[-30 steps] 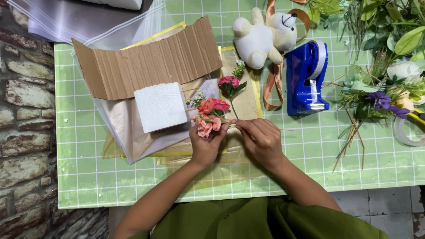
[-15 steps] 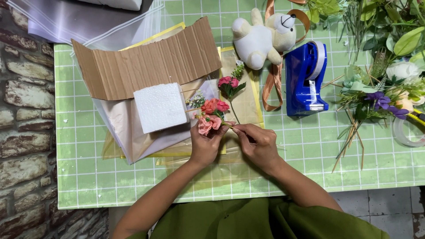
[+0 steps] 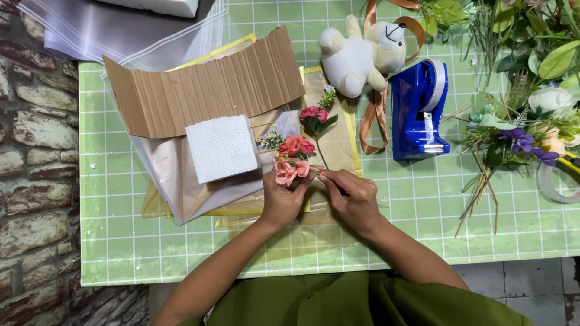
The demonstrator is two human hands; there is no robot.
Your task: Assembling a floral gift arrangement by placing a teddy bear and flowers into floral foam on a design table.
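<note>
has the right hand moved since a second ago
Yes, slightly. The right hand has slid left toward the pink flowers, away from the blue tape dispenser, and now pinches the stem beside the left hand.

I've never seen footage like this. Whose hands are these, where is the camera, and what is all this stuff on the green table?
There is no machine here: a person works with two bare hands, and the camera sits on their head, looking straight down. The left hand holds a small bunch of pink and red artificial flowers. The right hand pinches at the bunch's stem beside it. Under them lie sheets of wrapping paper on a green gridded mat. Around them are a white foam block, a strip of corrugated cardboard, a single dark pink flower, a white teddy bear, a blue tape dispenser, and loose flowers and greenery on the right.
</note>
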